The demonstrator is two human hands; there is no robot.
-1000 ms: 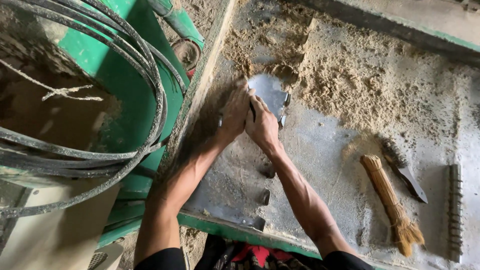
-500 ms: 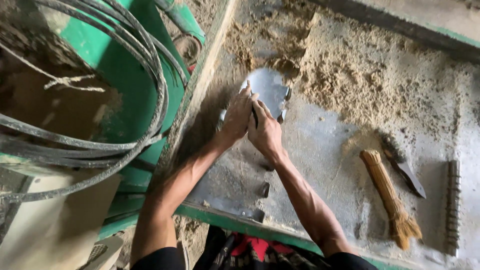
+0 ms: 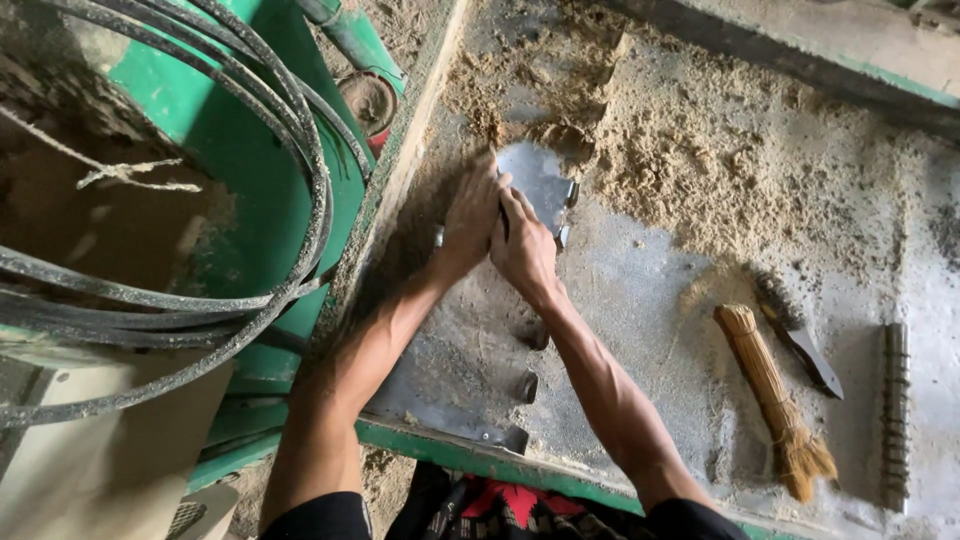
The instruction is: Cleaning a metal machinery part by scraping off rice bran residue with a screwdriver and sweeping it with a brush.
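While both hands press side by side on the grey metal table (image 3: 640, 300), the left hand (image 3: 470, 225) lies flat with its fingers together, stretched toward the sawdust pile (image 3: 700, 160), and the right hand (image 3: 522, 250) rests just beside it with its fingers curled over the near edge of a small shiny metal plate (image 3: 540, 180). The plate lies directly under and beyond the fingertips — its far end touches the sawdust, and small bolts show on its right edge. Whether the right fingers grip the plate or only press on it, I cannot tell. Left of the left fingers rises a green machine housing (image 3: 240, 170) with coils of dark band-saw blade (image 3: 250, 300) draped over it. Well to the right of the right fingers lie a straw hand brush (image 3: 770, 400), a dark-handled tool (image 3: 800, 340) just beyond it, and a ribbed metal rod (image 3: 893, 410) — all on the dusty table.
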